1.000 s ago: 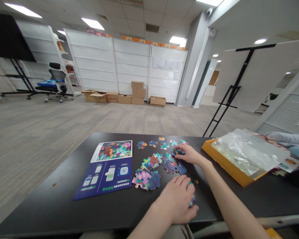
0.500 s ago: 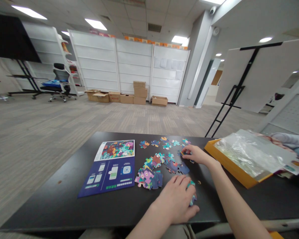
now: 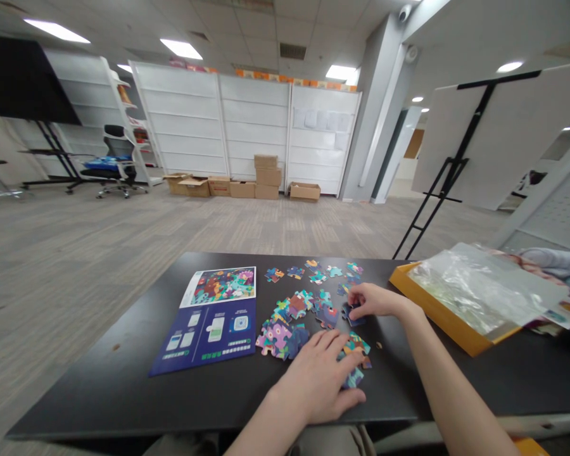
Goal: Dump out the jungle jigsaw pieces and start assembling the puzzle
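My left hand (image 3: 323,375) lies palm down near the table's front edge, fingers stretched out over a small cluster of colourful jigsaw pieces (image 3: 358,344), partly covering them. With bent fingers, my right hand (image 3: 371,300) grips a dark blue jigsaw piece (image 3: 354,316) at the table surface. Left of that piece lies a joined or overlapping group of pieces, including a brown one (image 3: 298,305), a purple one (image 3: 276,337) and a dark blue one with a reddish patch (image 3: 329,316). Behind them, several loose jigsaw pieces (image 3: 334,272) are spread out.
A blue leaflet with a colourful picture (image 3: 224,285) lies on the left of the black table (image 3: 109,386). On the right stands a yellow box (image 3: 460,329) with clear plastic (image 3: 475,297) in it. A tiny brown bit (image 3: 379,345) rests beside the left hand's cluster.
My right hand has come slightly nearer, onto the dark blue piece, which now sits farther from the group. My left hand has slid left, uncovering more of the pieces beneath it.
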Motion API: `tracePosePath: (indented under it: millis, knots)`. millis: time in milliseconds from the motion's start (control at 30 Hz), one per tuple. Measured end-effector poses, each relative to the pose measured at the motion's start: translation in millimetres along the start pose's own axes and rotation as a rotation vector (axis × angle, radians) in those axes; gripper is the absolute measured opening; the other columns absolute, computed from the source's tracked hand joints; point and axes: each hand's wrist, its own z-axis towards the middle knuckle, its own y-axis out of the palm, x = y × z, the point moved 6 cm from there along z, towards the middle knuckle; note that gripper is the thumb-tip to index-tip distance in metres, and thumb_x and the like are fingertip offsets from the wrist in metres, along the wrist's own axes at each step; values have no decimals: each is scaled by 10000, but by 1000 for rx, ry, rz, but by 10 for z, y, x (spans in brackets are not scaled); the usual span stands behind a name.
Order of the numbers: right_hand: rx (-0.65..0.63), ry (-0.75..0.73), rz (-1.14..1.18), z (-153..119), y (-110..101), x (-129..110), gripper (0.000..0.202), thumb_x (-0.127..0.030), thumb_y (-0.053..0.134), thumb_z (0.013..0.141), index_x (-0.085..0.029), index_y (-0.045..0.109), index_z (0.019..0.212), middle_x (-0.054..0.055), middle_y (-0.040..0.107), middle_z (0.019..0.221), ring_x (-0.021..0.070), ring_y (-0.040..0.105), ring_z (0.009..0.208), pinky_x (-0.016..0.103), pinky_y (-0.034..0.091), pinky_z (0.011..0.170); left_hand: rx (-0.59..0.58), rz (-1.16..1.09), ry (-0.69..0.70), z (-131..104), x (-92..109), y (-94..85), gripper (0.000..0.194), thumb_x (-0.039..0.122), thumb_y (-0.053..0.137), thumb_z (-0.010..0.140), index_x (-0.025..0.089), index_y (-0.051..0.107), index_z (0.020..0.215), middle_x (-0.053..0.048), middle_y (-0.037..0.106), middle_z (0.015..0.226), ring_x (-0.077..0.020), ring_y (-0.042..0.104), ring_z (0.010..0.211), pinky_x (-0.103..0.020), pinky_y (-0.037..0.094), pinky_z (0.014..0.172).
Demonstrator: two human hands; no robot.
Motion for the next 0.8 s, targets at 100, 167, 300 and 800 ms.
tracePosePath:
  millis: [100, 167, 300, 800]
  knots:
    - [63, 16, -7, 12, -66, 87, 354, -422, 830, 633, -175, 717, 860, 36, 695, 822, 200, 612, 780, 279, 455, 688, -14, -11, -12, -19, -6, 9, 581, 597, 468, 994, 297, 448, 1491, -101, 478, 1555, -316, 406, 1462, -523, 337, 1207]
    - [104, 21, -36, 9, -99, 90, 348, -404, 828, 636, -180, 724, 881, 47, 714, 871, 204, 621, 785, 287, 463, 698, -17, -14, -17, -31, -17, 19, 600, 605, 441, 1000, 307, 419, 1521, -92, 460, 1579, -312, 385, 1482, -527, 308, 1225]
    - [129, -10, -61, -30, -124, -20, 313, -379, 810, 667, -189, 733, 903, 49, 729, 889, 211, 638, 787, 291, 471, 697, -17, 4, -32, -48, -51, 30, 618, 607, 417, 1004, 316, 390, 1549, -68, 433, 1610, -304, 351, 1507, -520, 270, 1245]
    - [-135, -120, -84, -201, 232, -503, 555, -416, 925, 509, -209, 680, 962, 1, 663, 885, 177, 585, 762, 252, 413, 618, 83, 135, -267, 51, -200, 90, 697, 608, 430, 986, 125, 456, 1488, -177, 496, 1537, -353, 416, 1430, -534, 317, 1189]
